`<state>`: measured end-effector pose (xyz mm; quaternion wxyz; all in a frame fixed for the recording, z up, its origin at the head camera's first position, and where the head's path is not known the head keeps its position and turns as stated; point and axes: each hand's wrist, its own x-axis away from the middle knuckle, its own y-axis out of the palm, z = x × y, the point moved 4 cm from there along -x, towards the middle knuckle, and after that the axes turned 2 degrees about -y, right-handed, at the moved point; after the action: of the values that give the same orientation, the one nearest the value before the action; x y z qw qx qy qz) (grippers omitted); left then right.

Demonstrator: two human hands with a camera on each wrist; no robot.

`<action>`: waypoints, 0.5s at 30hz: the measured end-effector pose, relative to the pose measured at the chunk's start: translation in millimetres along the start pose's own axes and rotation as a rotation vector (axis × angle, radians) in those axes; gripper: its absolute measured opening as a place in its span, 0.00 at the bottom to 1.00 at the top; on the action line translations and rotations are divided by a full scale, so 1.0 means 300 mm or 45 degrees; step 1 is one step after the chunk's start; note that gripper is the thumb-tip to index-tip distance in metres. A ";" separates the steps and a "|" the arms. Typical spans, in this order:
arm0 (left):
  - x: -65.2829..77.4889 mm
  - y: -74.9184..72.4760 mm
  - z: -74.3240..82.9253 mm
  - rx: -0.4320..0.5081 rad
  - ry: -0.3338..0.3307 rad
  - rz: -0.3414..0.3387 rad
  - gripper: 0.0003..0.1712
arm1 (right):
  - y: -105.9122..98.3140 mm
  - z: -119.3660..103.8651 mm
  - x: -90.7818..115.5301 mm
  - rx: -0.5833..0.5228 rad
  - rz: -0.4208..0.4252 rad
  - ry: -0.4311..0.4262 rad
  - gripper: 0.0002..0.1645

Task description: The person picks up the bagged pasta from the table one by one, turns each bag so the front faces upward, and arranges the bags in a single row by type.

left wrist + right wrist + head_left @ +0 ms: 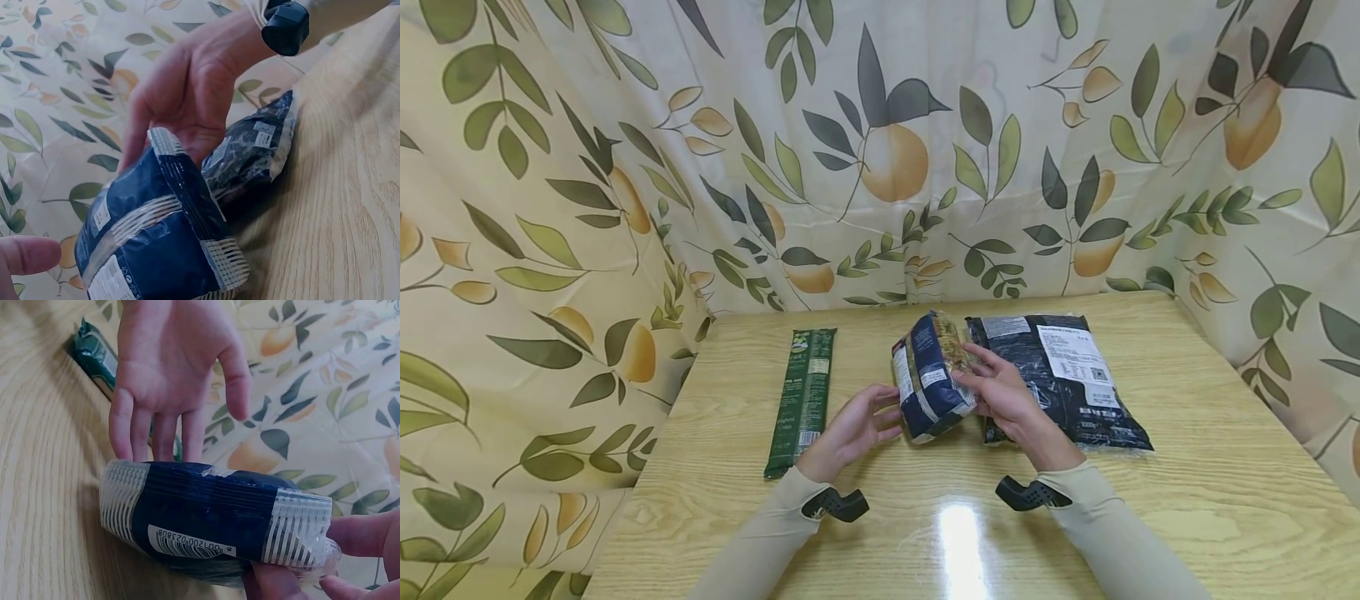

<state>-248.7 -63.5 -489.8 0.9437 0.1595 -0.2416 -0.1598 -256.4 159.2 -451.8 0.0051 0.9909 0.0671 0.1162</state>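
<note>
A dark blue pasta bag [934, 377] with white labels, striped ends and a see-through side is held tilted above the table. My right hand [1009, 400] grips its right side, thumb and fingers on either side of the edge in the right wrist view. On the bag's left, my left hand [863, 427] has its palm turned toward it. That hand's fingers [142, 428] are extended, their tips at the bag's far edge; whether they touch it is unclear. The striped end and barcode of the bag [206, 515] face the right wrist camera.
A long green packet [801, 400] lies on the left of the wooden table [715, 500]. A large dark plastic packet [1052, 375] with white labels lies right of the hands, partly behind the right one. A patterned curtain [880, 233] stands around the table's back and sides.
</note>
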 end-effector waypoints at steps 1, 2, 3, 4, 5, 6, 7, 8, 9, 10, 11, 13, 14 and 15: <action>0.000 0.000 0.000 0.000 -0.001 -0.001 0.14 | 0.001 -0.001 0.001 0.009 -0.001 -0.004 0.43; -0.001 -0.001 -0.001 0.002 -0.004 0.002 0.14 | 0.003 -0.003 0.001 0.010 -0.002 -0.007 0.42; -0.002 -0.001 -0.001 0.004 -0.006 0.004 0.14 | 0.005 -0.004 0.002 0.014 -0.002 -0.011 0.42; -0.002 -0.002 -0.002 0.011 -0.012 0.008 0.13 | 0.007 -0.004 0.003 0.022 -0.003 -0.016 0.42; -0.004 -0.003 -0.002 0.012 -0.011 0.008 0.13 | 0.009 -0.005 0.004 0.027 -0.003 -0.019 0.42; -0.005 -0.004 -0.003 0.017 -0.012 0.007 0.12 | 0.011 -0.006 0.004 0.033 -0.002 -0.023 0.42; -0.006 -0.005 -0.005 0.021 -0.013 0.008 0.12 | 0.014 -0.005 0.005 0.035 -0.004 -0.025 0.42; -0.006 -0.006 -0.007 0.026 -0.015 0.010 0.11 | 0.017 -0.005 0.005 0.036 -0.006 -0.027 0.41; -0.006 -0.007 -0.009 0.027 -0.016 0.009 0.11 | 0.020 -0.005 0.006 0.040 -0.010 -0.026 0.41; -0.006 -0.008 -0.011 0.030 -0.018 0.010 0.10 | 0.023 -0.004 0.006 0.042 -0.015 -0.026 0.41; -0.006 -0.009 -0.013 0.031 -0.017 0.008 0.10 | 0.026 -0.004 0.006 0.041 -0.019 -0.024 0.42; -0.004 -0.010 -0.016 0.036 -0.016 0.001 0.09 | 0.033 -0.004 0.005 0.038 -0.030 -0.023 0.42; -0.003 -0.010 -0.018 0.037 -0.014 -0.002 0.08 | 0.036 -0.004 0.005 0.038 -0.032 -0.022 0.41; -0.002 -0.011 -0.020 0.039 -0.013 -0.005 0.08 | 0.039 -0.004 0.005 0.035 -0.034 -0.021 0.41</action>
<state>-247.1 -64.9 -496.3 0.9396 0.1736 -0.2483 -0.1589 -253.8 147.9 -450.2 -0.0065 0.9909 0.0817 0.1072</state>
